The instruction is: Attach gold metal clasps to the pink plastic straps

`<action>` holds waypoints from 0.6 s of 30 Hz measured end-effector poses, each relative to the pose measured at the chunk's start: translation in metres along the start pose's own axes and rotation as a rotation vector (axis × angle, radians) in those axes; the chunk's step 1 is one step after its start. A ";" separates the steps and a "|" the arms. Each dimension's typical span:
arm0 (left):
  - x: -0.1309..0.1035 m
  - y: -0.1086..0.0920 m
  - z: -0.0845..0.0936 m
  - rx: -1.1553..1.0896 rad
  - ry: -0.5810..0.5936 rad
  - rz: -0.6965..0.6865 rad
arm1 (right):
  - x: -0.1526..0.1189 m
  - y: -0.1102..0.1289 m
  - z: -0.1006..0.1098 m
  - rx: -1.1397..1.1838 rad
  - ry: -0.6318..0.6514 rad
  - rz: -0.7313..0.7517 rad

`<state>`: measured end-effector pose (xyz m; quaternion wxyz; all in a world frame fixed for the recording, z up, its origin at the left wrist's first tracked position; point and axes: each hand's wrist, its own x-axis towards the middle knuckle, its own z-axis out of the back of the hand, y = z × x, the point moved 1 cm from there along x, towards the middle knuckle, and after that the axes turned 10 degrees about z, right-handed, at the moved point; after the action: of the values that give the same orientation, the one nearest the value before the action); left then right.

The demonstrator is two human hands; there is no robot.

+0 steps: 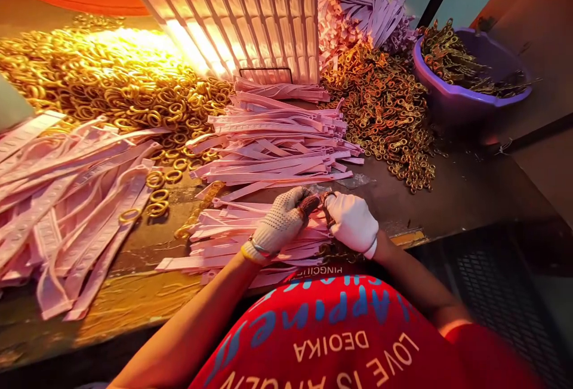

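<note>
Here are both hands, close together at the near middle of the table (474,189); the left hand (283,223), in a dotted glove with brown fingertips, has its fingers bent in toward the right hand (353,221), whose white-gloved fingers are curled too; what they grasp, if anything, I cannot tell, the meeting point being too small and covered; right below lie the near straps (215,240), pink and fanned sideways, with dark metal bits just beside them under the right hand; beyond sit the middle straps (277,138), flanked by gold rings (89,85) far left and clasps (380,114) far right; more clasps fill the purple bowl (486,98); and wide pink bands (58,216) sprawl across the left.
</note>
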<state>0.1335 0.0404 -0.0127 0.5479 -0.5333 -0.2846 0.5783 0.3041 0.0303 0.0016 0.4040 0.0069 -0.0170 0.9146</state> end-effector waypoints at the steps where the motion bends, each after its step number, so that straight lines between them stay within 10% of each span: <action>1: 0.003 0.001 0.000 0.106 -0.039 -0.073 | 0.000 0.000 -0.001 -0.024 0.005 -0.002; 18: 0.003 0.021 -0.001 0.060 0.044 -0.019 | 0.007 -0.023 -0.007 0.384 0.126 0.009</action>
<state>0.1279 0.0383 -0.0328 0.5752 -0.5265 -0.2600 0.5695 0.3168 0.0510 -0.0046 0.3912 0.0266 0.1832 0.9015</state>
